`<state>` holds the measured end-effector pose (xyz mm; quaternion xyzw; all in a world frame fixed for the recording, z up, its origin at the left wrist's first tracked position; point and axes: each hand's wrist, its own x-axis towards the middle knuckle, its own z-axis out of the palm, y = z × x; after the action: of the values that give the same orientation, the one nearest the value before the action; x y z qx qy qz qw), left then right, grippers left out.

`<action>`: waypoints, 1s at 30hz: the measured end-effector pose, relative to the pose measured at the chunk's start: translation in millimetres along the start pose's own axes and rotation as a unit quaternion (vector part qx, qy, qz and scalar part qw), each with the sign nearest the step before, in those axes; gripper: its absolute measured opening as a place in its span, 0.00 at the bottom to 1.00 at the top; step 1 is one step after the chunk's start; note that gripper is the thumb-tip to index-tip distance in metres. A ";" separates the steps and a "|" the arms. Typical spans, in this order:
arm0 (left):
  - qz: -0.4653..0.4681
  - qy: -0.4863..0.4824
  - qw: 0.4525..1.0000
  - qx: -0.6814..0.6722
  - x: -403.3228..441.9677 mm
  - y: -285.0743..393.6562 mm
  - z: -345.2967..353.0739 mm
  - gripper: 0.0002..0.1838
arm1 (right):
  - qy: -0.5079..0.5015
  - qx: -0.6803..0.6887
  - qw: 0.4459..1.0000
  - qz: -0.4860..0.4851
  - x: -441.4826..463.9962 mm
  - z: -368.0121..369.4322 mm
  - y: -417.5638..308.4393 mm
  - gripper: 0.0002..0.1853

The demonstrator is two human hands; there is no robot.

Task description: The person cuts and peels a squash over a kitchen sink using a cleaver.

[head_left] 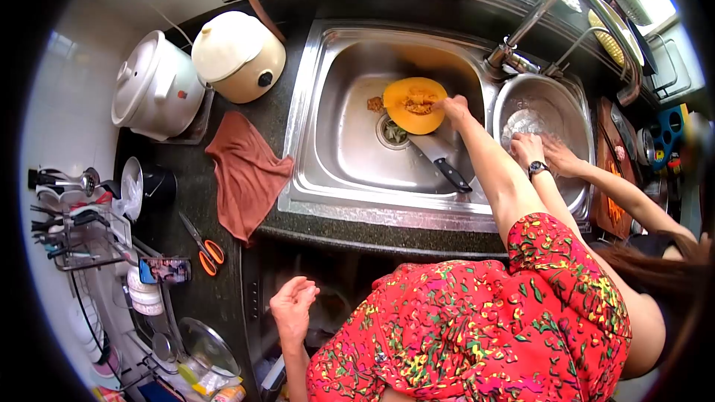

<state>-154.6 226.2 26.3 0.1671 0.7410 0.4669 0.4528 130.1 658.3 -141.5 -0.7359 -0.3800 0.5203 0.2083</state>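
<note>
A cut pumpkin half (417, 120) rests in the left sink basin, its orange flesh and seedy hollow facing up. My right hand (454, 110) grips its right edge, with the fingertips against the rind and flesh. Just below it lies a knife (447, 169), its blade towards the drain and its black handle at the basin's front right. Scooped seeds (375, 104) sit left of the pumpkin, and green scraps (394, 132) are in the drain. My left hand (294, 304) hangs in front of the counter, fingers loosely bent and apart, holding nothing.
At right, a co-worker's hands (547, 152) are in a metal bowl (500, 100) under the faucet (547, 11). Beyond is a cutting board (605, 134) with carrot strips. A brown cloth (249, 178), orange-handled scissors (211, 254), a phone (165, 270) and two cookers (238, 59) stand left.
</note>
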 end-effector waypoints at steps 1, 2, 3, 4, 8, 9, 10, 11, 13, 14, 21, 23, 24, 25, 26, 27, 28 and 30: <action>-0.003 -0.012 1.000 0.007 8.5 7.0 5.2 0.14 | -0.014 0.026 1.000 -0.001 -8.8 1.2 -4.6 0.35; -0.005 -0.025 1.000 0.015 17.7 14.9 10.1 0.15 | -0.013 0.026 1.000 0.003 -19.4 3.7 -9.9 0.35; 0.000 -0.039 0.999 0.034 28.6 24.3 15.6 0.15 | -0.022 0.102 0.995 0.008 -33.5 6.7 -14.1 0.34; 0.007 -0.056 0.998 0.041 40.8 31.3 20.8 0.15 | -0.034 0.128 0.991 0.006 -33.9 7.6 -13.7 0.33; 0.042 -0.141 0.988 0.051 91.3 66.5 57.6 0.15 | -0.027 0.217 0.972 -0.088 -19.6 22.5 2.0 0.31; 0.045 -0.162 0.984 0.057 105.7 73.9 69.6 0.15 | 0.016 0.221 0.966 -0.134 -10.5 30.1 9.8 0.29; 0.048 -0.183 0.980 0.063 120.2 80.2 82.8 0.15 | 0.020 0.221 0.966 -0.132 -0.6 32.1 17.1 0.29; 0.036 -0.195 0.979 0.041 133.2 85.6 97.2 0.16 | 0.037 0.197 0.970 -0.140 2.2 33.2 18.2 0.28; 0.010 -0.227 0.974 0.009 160.6 88.2 121.1 0.19 | 0.056 0.192 0.969 -0.143 -0.3 34.2 15.6 0.25; 0.008 -0.231 0.973 0.009 172.6 86.6 130.9 0.19 | 0.059 0.192 0.969 -0.142 0.2 32.3 12.6 0.25; -0.143 -0.338 0.916 -0.162 236.9 70.1 166.6 0.47 | -0.021 0.180 0.979 -0.098 -34.2 21.6 -13.1 0.22; -0.177 -0.336 0.906 -0.189 246.7 71.3 171.6 0.49 | -0.087 0.137 0.978 -0.128 -52.1 20.4 -27.3 0.20; -0.209 -0.336 0.893 -0.215 251.6 71.2 173.3 0.52 | -0.090 0.138 0.978 -0.125 -63.2 19.8 -37.0 0.20; -0.207 -0.371 0.878 -0.222 259.0 69.0 174.2 0.54 | -0.120 0.104 0.975 -0.154 -75.7 19.2 -49.7 0.21; -0.209 -0.367 0.879 -0.221 257.8 75.4 172.8 0.54 | -0.150 0.071 0.969 -0.184 -88.1 19.4 -62.1 0.21; -0.202 -0.393 0.857 -0.266 252.8 85.6 170.1 0.51 | -0.164 0.060 0.964 -0.202 -100.6 21.2 -72.2 0.22; -0.194 -0.420 0.831 -0.309 250.1 91.2 168.7 0.48 | -0.175 0.039 0.959 -0.217 -110.7 23.6 -81.2 0.22; -0.168 -0.389 0.838 -0.344 246.6 96.8 161.1 0.37 | -0.192 0.001 0.957 -0.218 -129.3 30.5 -99.2 0.23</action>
<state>-170.0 527.8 -43.9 0.0416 0.3124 0.5049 0.8036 45.9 617.1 -4.6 -0.5212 -0.5634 0.5939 0.2413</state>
